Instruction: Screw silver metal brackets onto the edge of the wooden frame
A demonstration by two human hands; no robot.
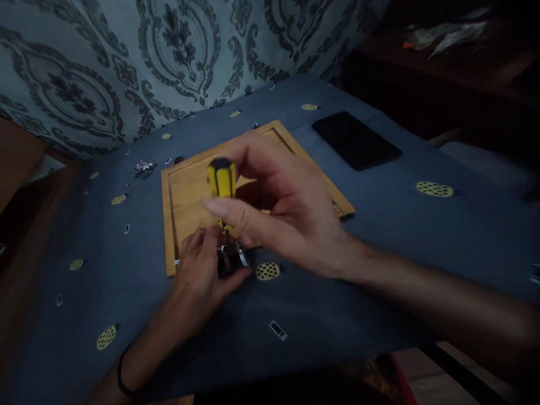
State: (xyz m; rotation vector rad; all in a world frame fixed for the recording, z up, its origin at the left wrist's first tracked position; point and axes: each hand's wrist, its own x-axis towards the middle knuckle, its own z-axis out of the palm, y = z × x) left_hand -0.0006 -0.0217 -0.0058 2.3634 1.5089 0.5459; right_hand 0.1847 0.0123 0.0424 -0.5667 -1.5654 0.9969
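A yellow and black screwdriver (222, 181) stands nearly upright between the thumb and fingers of my right hand (287, 208), its shaft pointing down. Below it, at the near edge of a framed wooden panel (189, 191), is a shiny metal hinge (242, 254). My left hand (200, 270) lies around that hinge, fingers over the panel's edge and thumb along the near side, holding it. The screwdriver's tip is at the metal; whether it sits in a screw is too small to tell.
A black tablet-like slab (356, 139) lies to the right of the panel. Small metal parts (144, 169) are at the left on the blue patterned tablecloth (337, 315). A patterned wall covering (177, 45) rises behind; a dark shelf holds a plastic bag (451, 38) at the upper right.
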